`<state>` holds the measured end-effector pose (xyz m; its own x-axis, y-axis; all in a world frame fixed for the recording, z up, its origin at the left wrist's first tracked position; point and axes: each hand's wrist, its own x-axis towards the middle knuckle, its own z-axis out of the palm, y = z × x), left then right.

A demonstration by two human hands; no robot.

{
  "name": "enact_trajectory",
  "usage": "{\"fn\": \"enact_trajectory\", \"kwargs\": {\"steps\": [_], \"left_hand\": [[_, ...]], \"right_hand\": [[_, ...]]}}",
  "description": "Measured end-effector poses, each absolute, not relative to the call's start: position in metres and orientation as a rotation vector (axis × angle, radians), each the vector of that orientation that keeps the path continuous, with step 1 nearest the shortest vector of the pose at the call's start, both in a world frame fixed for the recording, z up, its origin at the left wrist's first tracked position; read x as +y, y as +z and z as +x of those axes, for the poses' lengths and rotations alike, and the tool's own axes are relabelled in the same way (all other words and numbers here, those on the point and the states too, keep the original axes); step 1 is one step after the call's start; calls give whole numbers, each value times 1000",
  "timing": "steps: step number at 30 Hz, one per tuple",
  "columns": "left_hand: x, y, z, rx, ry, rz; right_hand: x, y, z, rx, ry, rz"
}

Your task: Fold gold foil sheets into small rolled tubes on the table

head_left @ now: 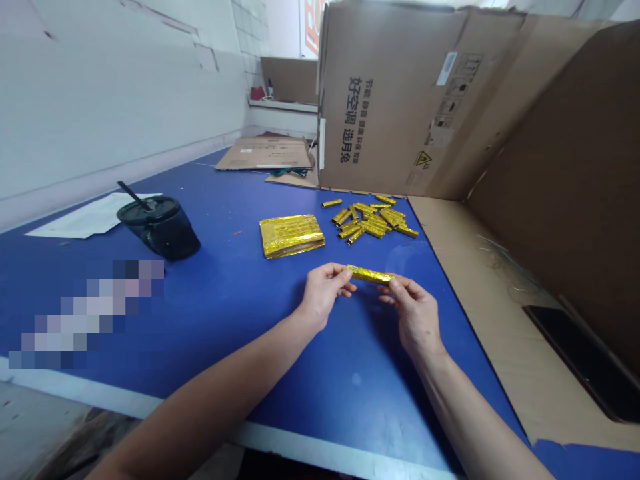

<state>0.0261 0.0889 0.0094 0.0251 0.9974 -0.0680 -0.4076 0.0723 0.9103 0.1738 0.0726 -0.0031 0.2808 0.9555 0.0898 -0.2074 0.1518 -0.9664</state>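
Observation:
A narrow gold foil strip (pixel 371 275) is held level between both hands above the blue table. My left hand (pixel 326 288) pinches its left end between thumb and fingers. Its right end is gripped by my right hand (pixel 414 307), thumb on the near side. Beyond my left hand lies a flat stack of gold foil sheets (pixel 292 235). To the right of that stack, a loose pile of short folded gold pieces (pixel 373 221) rests on the table.
A dark cup (pixel 167 227) with a stirrer stands at the left beside white paper (pixel 83 217). Behind and at the right rises a large cardboard box (pixel 390 100). A dark phone-like slab (pixel 580 357) lies on cardboard at the right. Flattened cardboard (pixel 267 153) lies at the back.

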Motion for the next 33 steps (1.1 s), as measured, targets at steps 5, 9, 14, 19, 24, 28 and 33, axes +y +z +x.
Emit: {"fn": "enact_trajectory", "kwargs": {"steps": [5,9,14,19,24,28,33], "left_hand": [[89,10,26,950,1311,901],[90,9,24,937,1300,929],[91,10,23,931,1275,903],[92,10,24,921,1289,848],[91,10,25,914,1259,844],[88,11,27,934,1255,891],[86,3,28,908,1303,1286]], "right_hand": [[73,-3,174,-884,1027,-1081],[73,-3,175,-910,1004,-1073],[75,-7,179,-1036,836,-1068],[75,-12,180,-1188,750,-1098],[75,-12,177,-1150,826,-1079],[73,-6,174,-989,962,-1101],[71,1,171,-824,1242,-1084]]}}
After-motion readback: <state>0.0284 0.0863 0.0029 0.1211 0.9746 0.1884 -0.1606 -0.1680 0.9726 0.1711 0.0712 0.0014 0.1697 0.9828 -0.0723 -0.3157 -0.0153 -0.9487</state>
